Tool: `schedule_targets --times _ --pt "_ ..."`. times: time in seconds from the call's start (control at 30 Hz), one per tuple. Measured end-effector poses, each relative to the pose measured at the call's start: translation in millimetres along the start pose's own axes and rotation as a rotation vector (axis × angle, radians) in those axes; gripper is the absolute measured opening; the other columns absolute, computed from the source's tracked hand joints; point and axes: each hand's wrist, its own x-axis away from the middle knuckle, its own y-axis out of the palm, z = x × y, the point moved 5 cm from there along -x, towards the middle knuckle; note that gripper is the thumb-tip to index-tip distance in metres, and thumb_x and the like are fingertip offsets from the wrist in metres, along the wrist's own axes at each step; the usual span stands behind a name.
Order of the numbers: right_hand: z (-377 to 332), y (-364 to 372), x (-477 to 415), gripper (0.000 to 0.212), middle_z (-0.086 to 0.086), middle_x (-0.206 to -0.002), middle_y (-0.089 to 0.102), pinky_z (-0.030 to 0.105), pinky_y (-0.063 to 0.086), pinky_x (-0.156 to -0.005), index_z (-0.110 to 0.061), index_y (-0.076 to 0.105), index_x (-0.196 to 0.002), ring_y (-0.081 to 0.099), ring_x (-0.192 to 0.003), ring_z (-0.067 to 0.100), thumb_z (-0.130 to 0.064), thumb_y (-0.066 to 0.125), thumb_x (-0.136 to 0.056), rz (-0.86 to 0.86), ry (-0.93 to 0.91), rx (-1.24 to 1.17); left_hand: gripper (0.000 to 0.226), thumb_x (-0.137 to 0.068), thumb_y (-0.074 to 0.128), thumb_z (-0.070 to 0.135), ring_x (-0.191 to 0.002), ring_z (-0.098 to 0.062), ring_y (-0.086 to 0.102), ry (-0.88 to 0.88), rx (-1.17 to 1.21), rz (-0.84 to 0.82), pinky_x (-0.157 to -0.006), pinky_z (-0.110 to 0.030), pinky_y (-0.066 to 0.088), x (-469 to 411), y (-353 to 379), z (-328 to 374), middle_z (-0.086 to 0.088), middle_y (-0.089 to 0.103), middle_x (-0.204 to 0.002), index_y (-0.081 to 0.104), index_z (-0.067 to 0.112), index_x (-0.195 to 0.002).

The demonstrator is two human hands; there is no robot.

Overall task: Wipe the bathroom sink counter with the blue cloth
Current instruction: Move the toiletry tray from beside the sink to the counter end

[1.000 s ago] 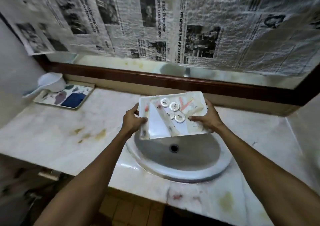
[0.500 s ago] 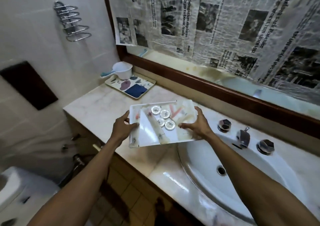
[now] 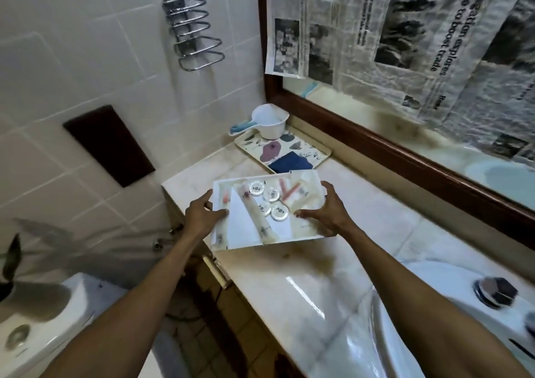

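Leftward goes the white tray (image 3: 307, 234) since half a second ago: it has left the sink (image 3: 428, 299) side and now sits over the counter's (image 3: 376, 227) left end, close to the patterned tray (image 3: 322, 154) in the corner. Whether it rests on the stone or hangs just above it, I cannot tell. The left hand (image 3: 202, 215) grips the left rim, thumb on top and fingers hidden beneath. The right hand (image 3: 327, 212) holds the right side, thumb stretched across the inside and fingers curled over the far rim. Loose tins (image 3: 272, 195) and tubes (image 3: 257, 218) lie in it and would likely slide if it tips. The cloth (image 3: 291, 162) lies folded flat on the patterned tray, near the scoop (image 3: 270, 122); its near edge is hidden behind the white tray. It looks soft, light and limp, so it should bunch easily and droop when lifted, with no risk of breaking. A pinch on the exposed top fold, or a gather from above, seems the best hold. Either hand must first let go of the white tray. The counter looks glossy, with brownish stains.
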Motion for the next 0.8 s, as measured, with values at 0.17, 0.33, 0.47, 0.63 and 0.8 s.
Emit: schedule_targets --times 0.17,0.33,0.47,0.63,0.8 --pt "-12.7 39.1 -54.6 0.104 0.001 -0.131 0.055 0.031 0.045 -0.087 -0.015 0.039 -0.139 0.054 -0.114 0.020 -0.028 0.098 -0.055 -0.083 0.012 0.006 0.085 -0.078 0.084 0.012 -0.080 -0.023 0.059 -0.057 0.023 0.032 -0.077 -0.037 0.053 -42.2 -16.6 -22.0 -0.004 0.050 -0.087 0.042 0.018 -0.151" --pt "-29.8 82.7 -92.1 0.074 -0.007 -0.115 0.061 0.029 0.048 -0.084 -0.023 0.054 -0.118 0.058 -0.102 0.015 -0.028 0.096 -0.058 -0.185 0.002 0.030 0.083 -0.079 0.083 0.015 -0.082 -0.022 0.059 -0.130 -0.050 0.052 -0.077 -0.036 0.051 -78.9 -34.9 -56.4 -0.008 0.054 -0.091 0.042 0.017 -0.151" --pt "-40.2 119.9 -119.8 0.075 -0.005 -0.110 0.067 0.024 0.049 -0.076 -0.020 0.060 -0.120 0.063 -0.101 0.016 -0.036 0.096 -0.056 -0.233 -0.006 0.066 0.084 -0.077 0.085 0.021 -0.094 -0.032 0.067 -0.170 -0.108 0.037 -0.081 -0.040 0.054 -116.9 -51.7 -78.4 -0.017 0.067 -0.101 0.045 0.019 -0.150" --pt "-51.1 167.5 -153.9 0.104 0.003 -0.118 0.059 0.036 0.050 -0.094 -0.020 0.052 -0.120 0.058 -0.111 0.022 -0.068 0.091 -0.038 -0.308 0.054 0.237 0.083 -0.075 0.083 0.036 -0.112 -0.034 0.064 -0.226 -0.211 0.010 -0.097 -0.045 0.052 -162.9 -73.8 -99.1 -0.012 0.069 -0.121 0.046 0.027 -0.149" --pt "-68.6 201.5 -177.8 0.142 0.015 -0.147 0.029 0.037 0.030 -0.113 -0.007 0.012 -0.154 0.027 -0.141 0.032 -0.051 0.096 -0.047 -0.407 0.090 0.393 0.073 -0.080 0.077 0.036 -0.113 -0.033 0.065 -0.237 -0.223 -0.021 -0.098 -0.045 0.052 -189.2 -85.9 -110.3 -0.006 0.069 -0.127 0.048 0.030 -0.147"
